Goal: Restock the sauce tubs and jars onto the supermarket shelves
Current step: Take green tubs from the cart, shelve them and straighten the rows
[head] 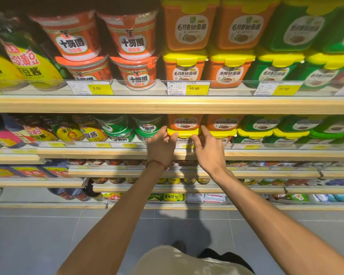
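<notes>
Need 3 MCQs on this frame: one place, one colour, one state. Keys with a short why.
1. Which shelf level are the left hand and right hand working at?
A. top one in view
B. second one down
C. lowest one

2. What colour is the tub lid between them?
A. red
B. blue
C. yellow

3. What is the left hand doing?
A. curling its fingers on the lid's edge
B. hanging idle
C. lying flat on a price tag

Keys:
1 B: both hands reach in just above the second shelf.
2 C: the lid is plainly yellow, with an orange tub stacked on it.
3 A: fingers and thumb wrap the lid's left edge.
</notes>
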The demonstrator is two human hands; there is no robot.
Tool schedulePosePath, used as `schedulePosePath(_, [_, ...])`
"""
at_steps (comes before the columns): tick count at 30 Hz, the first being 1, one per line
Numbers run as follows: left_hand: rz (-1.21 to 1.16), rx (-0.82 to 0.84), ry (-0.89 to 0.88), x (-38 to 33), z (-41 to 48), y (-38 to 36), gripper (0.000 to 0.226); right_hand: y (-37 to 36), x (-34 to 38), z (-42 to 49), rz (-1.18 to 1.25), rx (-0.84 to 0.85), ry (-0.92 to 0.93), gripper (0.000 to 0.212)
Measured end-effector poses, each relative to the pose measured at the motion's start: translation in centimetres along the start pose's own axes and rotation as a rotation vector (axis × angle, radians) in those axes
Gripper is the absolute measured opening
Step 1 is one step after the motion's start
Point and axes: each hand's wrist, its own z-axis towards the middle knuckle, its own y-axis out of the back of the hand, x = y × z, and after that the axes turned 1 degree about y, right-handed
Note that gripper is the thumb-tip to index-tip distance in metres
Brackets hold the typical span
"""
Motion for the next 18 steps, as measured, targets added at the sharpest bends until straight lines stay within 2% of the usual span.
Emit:
schedulePosePath(3, [0.009, -0.015, 0.001, 0.3, -1.7, 0.7, 0.044, 1.2, -0.8, -1.2, -0.057, 0.023, 0.072, 0.049])
schedulePosePath(6, [0.108, 0.028, -0.023, 0.5, -3.6, 0.9, 0.043, 2.6, -1.5, -2.4, -0.181, 0.055, 0.167, 0.044])
schedulePosePath(8, [0.178, 0.085, -0.075, 0.0, -4.8, 1.0, 0.046, 3.8, -2.1, -3.2, -0.311, 0.090, 0.261, 0.042])
schedulePosePath(11, [0.251, 0.075, -0.239, -1.5, -6.6, 0.8, 0.049, 6.0, -3.0, -4.4, -0.448, 0.084, 0.326, 0.042])
schedulePosePath(15, [0.364, 0.004, -0.423, -4.4, -9.3, -0.5, 0.051, 10.2, -4.7, -5.7, -0.482, 0.059, 0.331, 0.043])
schedulePosePath(18, [0.498, 0.095, -0.405, -9.0, -11.9, -1.3, 0.052, 14.7, -6.5, -6.9, -0.469, 0.020, 0.371, 0.046])
